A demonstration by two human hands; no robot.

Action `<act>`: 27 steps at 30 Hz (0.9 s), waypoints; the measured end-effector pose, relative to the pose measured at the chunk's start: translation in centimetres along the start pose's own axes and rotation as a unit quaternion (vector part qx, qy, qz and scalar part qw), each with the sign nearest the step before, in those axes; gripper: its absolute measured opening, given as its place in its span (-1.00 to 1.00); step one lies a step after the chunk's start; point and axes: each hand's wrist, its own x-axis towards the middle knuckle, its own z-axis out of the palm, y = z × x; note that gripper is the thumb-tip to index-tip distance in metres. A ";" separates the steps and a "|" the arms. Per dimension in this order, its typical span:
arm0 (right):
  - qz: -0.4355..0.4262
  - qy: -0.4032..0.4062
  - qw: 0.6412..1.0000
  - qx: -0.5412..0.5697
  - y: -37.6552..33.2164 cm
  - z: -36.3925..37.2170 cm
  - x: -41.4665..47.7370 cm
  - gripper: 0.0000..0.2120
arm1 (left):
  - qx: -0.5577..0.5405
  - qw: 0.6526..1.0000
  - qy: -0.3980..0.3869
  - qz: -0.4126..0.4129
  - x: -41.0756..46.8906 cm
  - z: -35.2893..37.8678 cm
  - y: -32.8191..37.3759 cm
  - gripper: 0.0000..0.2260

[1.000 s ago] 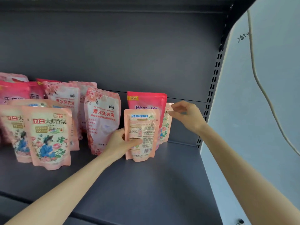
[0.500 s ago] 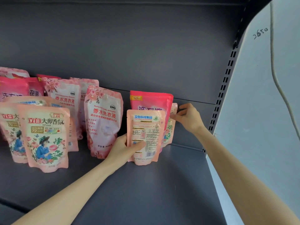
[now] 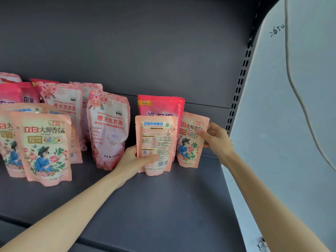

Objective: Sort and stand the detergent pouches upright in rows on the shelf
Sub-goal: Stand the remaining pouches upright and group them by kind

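left grip [image 3: 135, 161] holds barcode-side pouch [image 3: 156, 144] | right grip [image 3: 215, 138] holds "3.8元" pouch [image 3: 190, 142]

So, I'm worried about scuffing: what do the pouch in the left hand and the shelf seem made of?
The back-facing pouch in the left hand looks like flexible printed plastic film, soft satin, with slight wrinkles. The shelf looks like painted sheet metal, matte dark grey, judging by its slotted upright; the coating type is unclear.

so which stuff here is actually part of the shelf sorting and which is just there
Part of the job:
- back-facing pouch held by the left hand
- floral pouch gripped by the right hand
- red pouch behind them
- standing pouches at left
- shelf

Just there:
- cable on the wall
- handwritten number
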 end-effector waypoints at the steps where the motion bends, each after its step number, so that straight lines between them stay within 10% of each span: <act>1: 0.011 -0.011 1.000 0.013 0.3 -0.1 -0.6 -0.86 | 0.011 1.000 -0.005 -0.005 -0.1 0.0 0.1 -0.66; 17: 0.028 0.051 0.998 -0.007 -1.6 0.6 -8.8 -0.87 | 0.053 0.997 -0.048 0.005 -4.3 -1.8 1.8 -0.67; 27: 0.017 0.022 0.999 0.022 -5.9 13.4 -16.6 -0.87 | 0.069 0.994 -0.081 0.036 -11.1 -13.0 3.5 -0.68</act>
